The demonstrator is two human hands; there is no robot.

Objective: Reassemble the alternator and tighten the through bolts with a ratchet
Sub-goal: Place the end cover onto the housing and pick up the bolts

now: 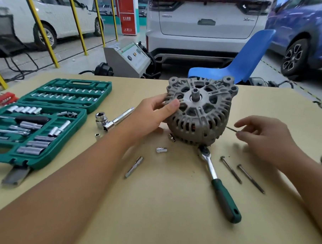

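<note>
Operator: Left hand (153,110) grips the alternator (199,112), thumb on its face; I hold it tilted near the desk's (171,214) far edge. Right hand (262,137) pinches a thin bolt (231,129) beside the housing.

Checker: Step?

Operator: Bolt insertion, I judge. Two bolts (231,169) lie near the right edge; the ratchet (218,183) lies below the alternator, unheld.

Checker: Next?

Operator: Align the tip with a housing hole, then feed it through.

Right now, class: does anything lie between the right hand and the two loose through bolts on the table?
Nothing visible does. The right hand hovers beside the alternator, pinching a thin bolt. The two through bolts lie on bare table just nearer the person, with the ratchet off to their left.
</note>
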